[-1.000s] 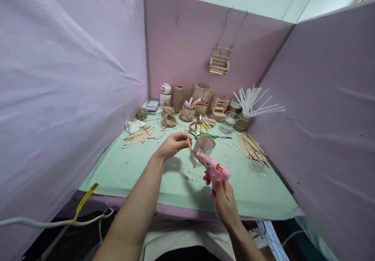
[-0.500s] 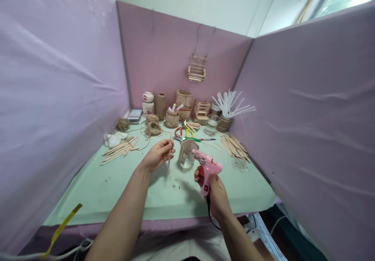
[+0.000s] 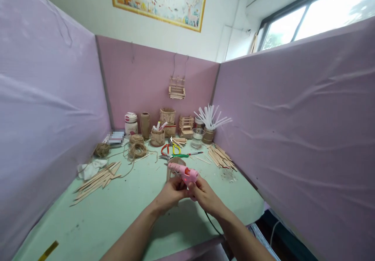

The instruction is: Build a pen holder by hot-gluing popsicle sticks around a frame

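Note:
My right hand (image 3: 205, 194) grips a pink hot glue gun (image 3: 187, 173), its nozzle pointing left and a red light glowing on its body. My left hand (image 3: 171, 194) is closed right beside the gun, its fingers and thumb bent together. It pinched a thin wooden stick half a second ago; now the stick is mostly hidden by the hand. Just behind the gun stands a clear cup (image 3: 177, 160) with flat wooden sticks on its side, largely covered by the gun and my left hand. Whether the nozzle touches anything cannot be made out.
Pliers with red and yellow handles (image 3: 176, 148) lie behind the cup. Stick piles (image 3: 98, 181) lie left and right (image 3: 222, 157). Twine rolls (image 3: 137, 149), a pen holder (image 3: 157, 137), a glass of water (image 3: 197, 139) and white glue sticks (image 3: 211, 117) stand further back.
My hands have come together; the left moved right to the gun, near the cup. The gun now covers much of the cup. The view has tilted up and turned right.

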{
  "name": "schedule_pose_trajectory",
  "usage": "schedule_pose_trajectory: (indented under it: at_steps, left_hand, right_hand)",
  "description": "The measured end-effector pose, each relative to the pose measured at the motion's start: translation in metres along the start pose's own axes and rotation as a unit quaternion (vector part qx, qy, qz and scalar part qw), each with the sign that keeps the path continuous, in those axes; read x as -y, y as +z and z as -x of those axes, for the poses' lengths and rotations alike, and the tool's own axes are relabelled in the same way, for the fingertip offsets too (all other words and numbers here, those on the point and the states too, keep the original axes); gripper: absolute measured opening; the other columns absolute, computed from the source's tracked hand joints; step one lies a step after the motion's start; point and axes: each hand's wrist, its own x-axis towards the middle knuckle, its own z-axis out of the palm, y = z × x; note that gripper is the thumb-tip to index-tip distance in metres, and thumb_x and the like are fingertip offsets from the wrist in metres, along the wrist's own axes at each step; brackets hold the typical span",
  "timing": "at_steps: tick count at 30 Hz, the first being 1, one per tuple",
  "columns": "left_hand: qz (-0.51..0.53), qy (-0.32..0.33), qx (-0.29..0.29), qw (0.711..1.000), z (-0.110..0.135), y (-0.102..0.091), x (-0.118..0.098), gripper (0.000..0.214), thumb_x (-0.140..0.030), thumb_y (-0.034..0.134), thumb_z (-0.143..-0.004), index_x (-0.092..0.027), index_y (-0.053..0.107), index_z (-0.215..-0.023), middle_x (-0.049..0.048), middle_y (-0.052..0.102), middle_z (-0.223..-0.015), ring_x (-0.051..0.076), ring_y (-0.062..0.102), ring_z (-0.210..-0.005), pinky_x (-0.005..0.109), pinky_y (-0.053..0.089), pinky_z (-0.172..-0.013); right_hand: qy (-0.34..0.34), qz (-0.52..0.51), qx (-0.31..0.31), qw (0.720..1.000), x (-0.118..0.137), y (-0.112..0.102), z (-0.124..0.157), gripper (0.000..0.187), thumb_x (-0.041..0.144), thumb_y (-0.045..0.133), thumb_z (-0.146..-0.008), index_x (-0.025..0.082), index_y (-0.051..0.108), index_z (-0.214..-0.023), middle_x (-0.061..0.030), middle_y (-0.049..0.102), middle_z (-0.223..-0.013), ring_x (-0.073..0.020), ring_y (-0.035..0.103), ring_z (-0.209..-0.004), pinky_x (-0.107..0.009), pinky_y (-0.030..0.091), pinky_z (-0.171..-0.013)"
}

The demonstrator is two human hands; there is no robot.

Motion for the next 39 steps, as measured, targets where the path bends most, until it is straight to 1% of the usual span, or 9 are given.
schedule_pose_trajectory:
  at_steps: [4, 6, 9, 11, 18, 23, 29, 35, 39]
  left_hand:
    - [0.006, 0.010, -0.005, 1.000, 0.005, -0.008, 0.000, 0.031, -0.037, 0.077, -0.067, -0.013, 0.066, -0.085, 0.0062, 0.065, -0.083, 0.019, 0.058, -0.080, 0.031, 0.044, -0.077]
    - [0.001, 0.003, -0.020, 1.000, 0.006, -0.013, 0.002, 0.032, -0.037, 0.076, -0.068, -0.014, 0.066, -0.088, 0.0052, 0.065, -0.082, 0.017, 0.057, -0.076, 0.029, 0.043, -0.073]
    - [0.007, -0.009, -0.043, 0.999, 0.005, -0.018, 0.009, 0.039, -0.040, 0.076, -0.067, -0.015, 0.065, -0.095, 0.0042, 0.064, -0.083, 0.015, 0.055, -0.074, 0.026, 0.041, -0.070]
    - [0.008, -0.025, -0.047, 0.999, 0.003, -0.019, 0.014, 0.043, -0.040, 0.076, -0.068, -0.015, 0.065, -0.101, 0.0047, 0.064, -0.086, 0.015, 0.054, -0.076, 0.026, 0.040, -0.069]
    - [0.016, -0.044, -0.041, 0.998, 0.000, -0.018, 0.021, 0.038, -0.038, 0.078, -0.065, -0.016, 0.067, -0.093, 0.0033, 0.063, -0.082, 0.015, 0.054, -0.075, 0.026, 0.041, -0.070]
    - [0.051, -0.053, -0.038, 0.997, -0.001, -0.017, 0.020, 0.042, -0.040, 0.080, -0.061, -0.016, 0.066, -0.091, 0.0037, 0.061, -0.080, 0.015, 0.054, -0.072, 0.027, 0.042, -0.068]
    - [0.072, -0.056, -0.043, 0.995, -0.002, -0.016, 0.019, 0.042, -0.040, 0.082, -0.059, -0.015, 0.064, -0.088, 0.0035, 0.058, -0.076, 0.015, 0.052, -0.068, 0.027, 0.041, -0.065]
    - [0.065, -0.036, -0.062, 0.995, -0.003, -0.019, 0.023, 0.041, -0.040, 0.080, -0.062, -0.014, 0.063, -0.089, 0.0041, 0.060, -0.079, 0.014, 0.051, -0.071, 0.025, 0.038, -0.065]
    - [0.058, -0.047, -0.087, 0.993, -0.004, -0.019, 0.026, 0.044, -0.043, 0.077, -0.065, -0.013, 0.061, -0.092, -0.0009, 0.055, -0.070, 0.006, 0.035, -0.053, 0.021, 0.023, -0.050]
  right_hand:
    - [0.000, 0.038, 0.210, 0.977, 0.017, -0.048, -0.016, 0.064, 0.039, 0.073, -0.072, 0.024, 0.052, -0.131, -0.0068, 0.059, -0.122, -0.0211, 0.056, -0.106, -0.037, 0.045, -0.093]
    - [0.023, 0.047, 0.230, 0.972, 0.013, -0.079, -0.035, 0.055, 0.036, 0.070, -0.075, 0.024, 0.056, -0.127, -0.0061, 0.063, -0.120, -0.0210, 0.057, -0.109, -0.039, 0.045, -0.093]
    - [0.128, 0.080, 0.024, 0.988, -0.012, -0.126, -0.075, 0.031, 0.032, 0.065, -0.080, 0.017, 0.066, -0.108, -0.0052, 0.071, -0.097, -0.0179, 0.065, -0.089, -0.034, 0.052, -0.079]
    - [0.187, 0.148, -0.142, 0.961, -0.033, -0.155, -0.105, 0.023, 0.027, 0.064, -0.082, 0.012, 0.068, -0.099, -0.0055, 0.070, -0.087, -0.0165, 0.065, -0.080, -0.031, 0.053, -0.074]
    - [0.216, 0.246, -0.324, 0.888, -0.076, -0.230, -0.194, 0.034, 0.034, 0.056, -0.091, 0.016, 0.055, -0.120, -0.0078, 0.058, -0.119, -0.0201, 0.060, -0.100, -0.041, 0.052, -0.084]
    - [0.201, 0.285, -0.364, 0.864, -0.089, -0.234, -0.234, 0.033, 0.035, 0.057, -0.090, 0.013, 0.057, -0.115, -0.0089, 0.060, -0.112, -0.0187, 0.061, -0.095, -0.039, 0.051, -0.083]
    - [0.135, 0.319, -0.414, 0.842, -0.078, -0.227, -0.240, 0.013, 0.021, 0.057, -0.084, 0.010, 0.062, -0.078, -0.0192, 0.065, -0.080, -0.0253, 0.061, -0.080, -0.035, 0.041, -0.071]
    - [0.004, 0.335, -0.504, 0.796, -0.026, -0.229, -0.206, 0.024, 0.033, 0.032, -0.095, 0.016, 0.048, -0.099, -0.0106, 0.062, -0.085, -0.0207, 0.060, -0.080, -0.032, 0.039, -0.070]
    - [-0.138, 0.146, -0.492, 0.847, 0.002, -0.202, -0.154, 0.029, 0.051, 0.041, -0.091, 0.022, 0.040, -0.090, 0.0067, 0.051, -0.056, -0.0117, 0.050, -0.044, -0.025, 0.040, -0.051]
